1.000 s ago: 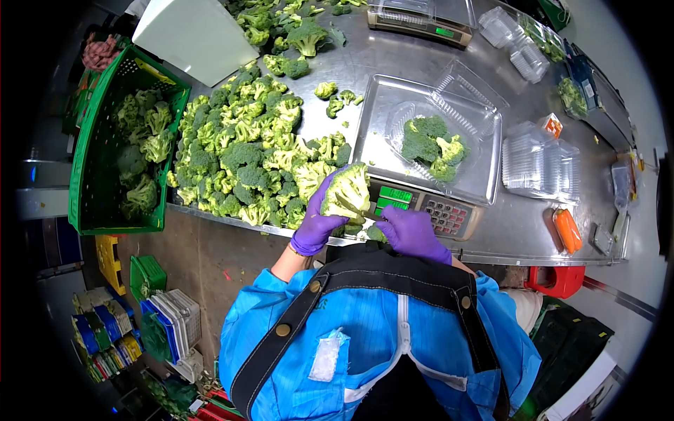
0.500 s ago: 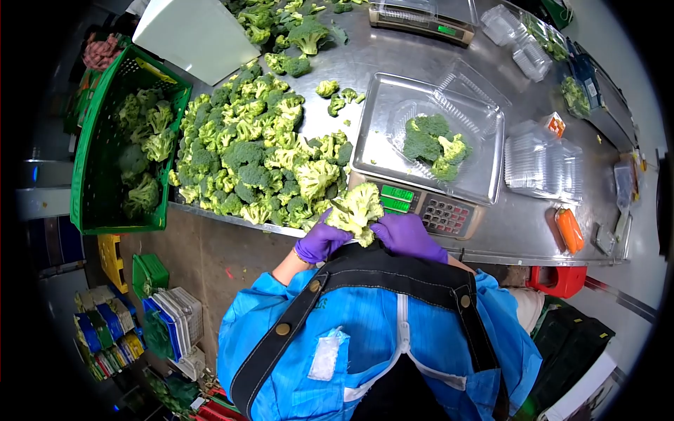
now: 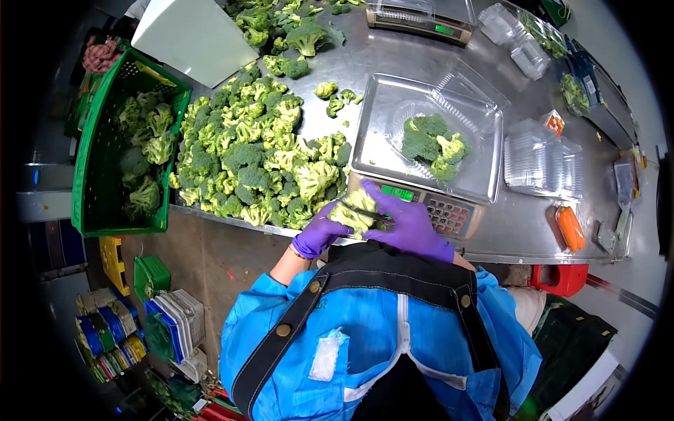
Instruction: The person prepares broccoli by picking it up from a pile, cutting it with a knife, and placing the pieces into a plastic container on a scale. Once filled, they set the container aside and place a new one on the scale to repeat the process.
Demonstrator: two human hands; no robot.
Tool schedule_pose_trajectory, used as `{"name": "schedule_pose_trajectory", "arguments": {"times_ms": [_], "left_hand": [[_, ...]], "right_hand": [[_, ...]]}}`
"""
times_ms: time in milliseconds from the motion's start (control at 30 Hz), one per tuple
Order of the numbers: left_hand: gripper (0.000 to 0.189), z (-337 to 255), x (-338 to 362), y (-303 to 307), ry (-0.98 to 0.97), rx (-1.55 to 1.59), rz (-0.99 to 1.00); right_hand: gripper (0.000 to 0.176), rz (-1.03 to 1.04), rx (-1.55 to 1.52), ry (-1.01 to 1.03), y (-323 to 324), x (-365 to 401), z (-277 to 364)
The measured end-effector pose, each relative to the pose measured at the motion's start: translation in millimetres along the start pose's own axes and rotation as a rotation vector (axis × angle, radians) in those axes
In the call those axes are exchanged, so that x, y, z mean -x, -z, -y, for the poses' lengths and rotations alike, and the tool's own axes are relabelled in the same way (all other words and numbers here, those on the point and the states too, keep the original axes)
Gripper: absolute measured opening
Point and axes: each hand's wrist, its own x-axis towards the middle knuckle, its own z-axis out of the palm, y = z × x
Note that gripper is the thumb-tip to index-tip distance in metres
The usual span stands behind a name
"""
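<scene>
Since half a second ago: the right hand (image 3: 408, 228) is higher and further over the broccoli head (image 3: 352, 216), which is turned and tipped lower, with the dark knife (image 3: 365, 212) now lying across it. Left hand (image 3: 319, 233) barely shifts.

Left: fingers curled closed round the head from its left side. Right: part-closed on the knife, handle hidden by the glove, fingers raised along the head's right side. Can't tell how deep the blade sits.

Head is between both hands. Ahead-left of the left hand: broccoli heap (image 3: 246, 161), then green crate (image 3: 86, 182) further left. Just ahead of the right hand: scale keypad (image 3: 446, 215); beyond it, steel pan (image 3: 375, 112) carrying cut broccoli (image 3: 423, 140) in a clear container. Well right of the right hand: stacked clear containers (image 3: 540, 165), orange pack (image 3: 570, 229) nearer.
</scene>
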Motion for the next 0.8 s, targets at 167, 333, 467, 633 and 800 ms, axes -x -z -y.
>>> {"name": "schedule_pose_trajectory", "arguments": {"times_ms": [167,333,467,633,800], "left_hand": [[0.070,-1.4,1.0,15.9,0.152,-0.025,0.205],[0.074,-23.5,-0.6,2.1,0.135,-0.109,0.136],[0.079,-18.9,-4.9,6.0,-0.099,0.058,0.231],[0.068,-0.9,-8.2,-9.7,-0.089,0.172,0.337],[0.057,-9.2,-9.3,2.2,-0.142,0.257,0.152]], "right_hand": [[0.049,0.188,-0.286,0.019,6.3,-1.9,-6.5],[0.034,-0.160,-0.790,-0.209,5.1,6.9,-22.9],[0.031,-0.273,-0.729,-0.447,4.2,1.9,-7.7],[0.036,-0.253,-0.414,-0.275,-14.4,1.3,-3.2],[0.058,-0.033,-0.401,-0.128,-1.5,4.9,-10.5]]}}
